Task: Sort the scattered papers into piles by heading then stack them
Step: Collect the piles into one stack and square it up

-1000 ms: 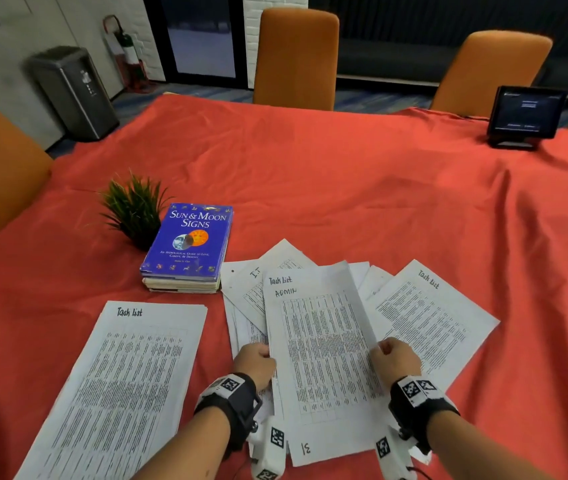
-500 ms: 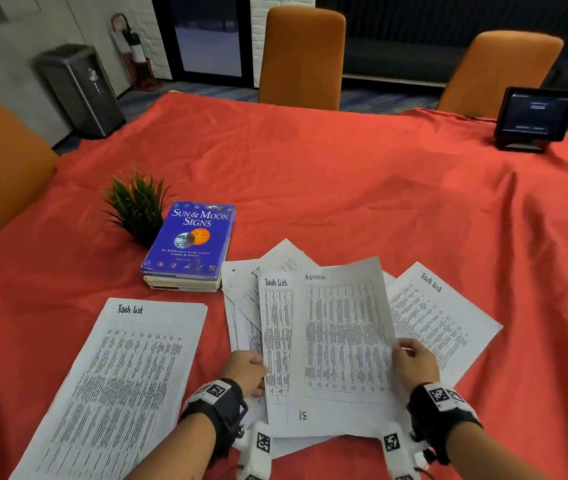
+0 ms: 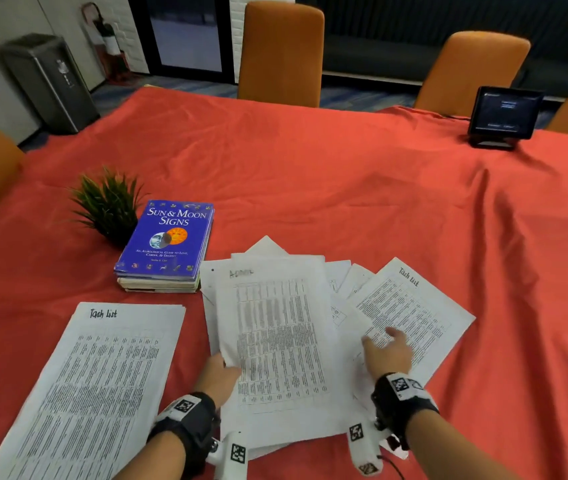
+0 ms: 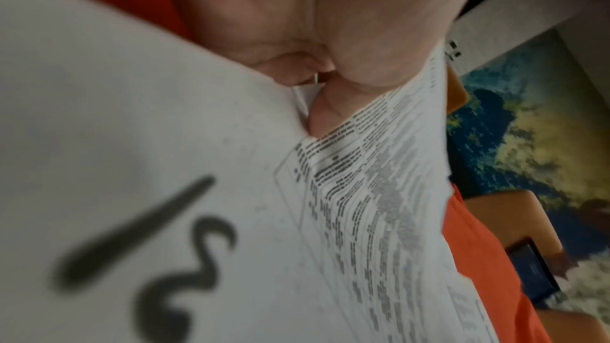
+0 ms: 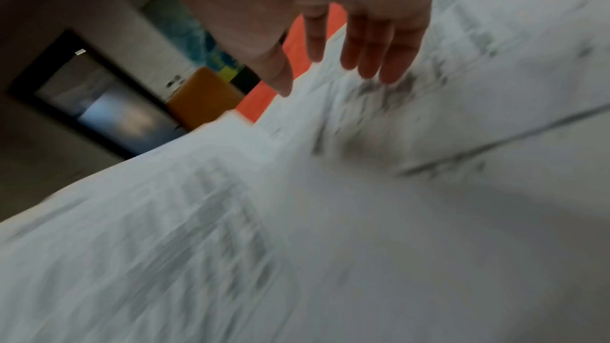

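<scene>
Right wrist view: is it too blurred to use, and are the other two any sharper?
Right wrist view: heavy motion smear, print illegible, only the open right hand reads. Left wrist view: soft close up, the left hand pinching the Admin sheet. Head view: sharpest, dim room, wide-angle bending at the edges.

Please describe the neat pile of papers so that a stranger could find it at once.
On the red tablecloth, find the blue book beside the small green plant. The neat pile lies just in front of it, left of both hands. It alone has squared edges and nobody touches it; the other sheets lie fanned out.
</scene>
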A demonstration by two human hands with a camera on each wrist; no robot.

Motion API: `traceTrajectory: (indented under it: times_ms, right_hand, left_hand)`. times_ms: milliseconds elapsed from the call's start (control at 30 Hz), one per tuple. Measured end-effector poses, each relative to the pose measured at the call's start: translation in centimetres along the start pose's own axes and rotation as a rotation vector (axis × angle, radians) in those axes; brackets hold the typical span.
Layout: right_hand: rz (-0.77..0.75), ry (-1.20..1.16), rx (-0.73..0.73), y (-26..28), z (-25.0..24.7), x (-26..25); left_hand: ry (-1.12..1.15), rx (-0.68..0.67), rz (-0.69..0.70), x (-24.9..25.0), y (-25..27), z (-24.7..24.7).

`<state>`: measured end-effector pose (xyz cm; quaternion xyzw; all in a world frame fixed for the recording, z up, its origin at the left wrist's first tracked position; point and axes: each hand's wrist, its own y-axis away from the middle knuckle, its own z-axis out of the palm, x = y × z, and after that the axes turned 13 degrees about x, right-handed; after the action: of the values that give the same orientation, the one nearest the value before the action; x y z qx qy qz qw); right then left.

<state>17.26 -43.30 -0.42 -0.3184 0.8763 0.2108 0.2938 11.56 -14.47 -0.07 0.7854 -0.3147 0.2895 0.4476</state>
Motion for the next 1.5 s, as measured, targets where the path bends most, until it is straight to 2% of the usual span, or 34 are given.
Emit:
traceTrajectory:
  times_ms: [67, 133, 233, 367, 467, 600, 667, 767, 867, 933, 1000, 1067, 1167, 1267, 1400, 1500]
  right_hand:
    - [0.131, 0.054, 0.045, -2.0, -1.6, 1.0]
    - [0.161, 0.026, -0.020, -3.6, -2.4, 1.7]
    - [0.033, 0.037, -0.152, -4.5, -2.3, 1.2]
    - [-0.141, 0.131, -0.259, -4.2, -0.8, -1.5]
    - [-0.194, 0.207, -0.338, -4.2, 0.7, -3.4]
    - [-0.092, 0.237, -0.405, -4.4, 2.1, -4.9]
    - [-0.095, 0.220, -0.451, -4.0, 2.1, -5.5]
    - [-0.037, 0.206, -0.601, -3.3, 1.2, -6.0]
    - [-0.013, 0.280, -0.851, -2.3, 0.1, -5.5]
    - [-0.063, 0.399, -1.049, -1.2, -0.5, -4.8]
    - [-0.103, 0.464, -1.138, 0.0, -0.7, -4.2]
    - [-0.111, 0.399, -1.098, 0.8, -0.2, -4.3]
    - [-0.039, 0.148, -0.925, 1.9, 1.3, -5.0]
    - [-0.019, -0.001, -0.796, 3.0, 2.5, -6.2]
    - [-0.184, 0.068, -0.742, 4.4, 3.0, -7.3]
    - [-0.261, 0.077, -0.752, 4.8, 2.8, -7.4]
  left_hand:
    - [0.068, 0.048, -0.032, -0.3, -0.2, -0.4]
    - [0.109, 0.126, -0.060, -0.5, -0.3, -0.9]
    - [0.129, 0.190, -0.112, -0.4, -0.4, -1.5]
    - [0.156, 0.248, -0.156, -1.0, -1.0, -1.6]
    - [0.271, 0.252, -0.241, -2.3, -1.6, -1.7]
    - [0.359, 0.235, -0.342, -4.6, -3.3, -1.6]
    - [0.394, 0.227, -0.392, -5.7, -4.3, -1.4]
    - [0.414, 0.240, -0.423, -5.9, -4.6, -1.0]
    - [0.267, 0.253, -0.315, -1.2, -1.4, -1.5]
    - [0.161, 0.299, -0.213, -0.5, -1.2, -1.3]
    - [0.077, 0.291, -0.133, -0.7, -1.0, -0.7]
    - [-0.005, 0.283, -0.100, -1.1, -1.1, -0.1]
    - [-0.072, 0.261, -0.079, -0.7, -0.8, 0.2]
    - [-0.103, 0.254, -0.064, -0.2, -0.3, 0.3]
    - [-0.119, 0.263, -0.070, 0.1, 0.1, 0.8]
    - [-0.043, 0.259, -0.050, 0.2, 0.2, 0.9]
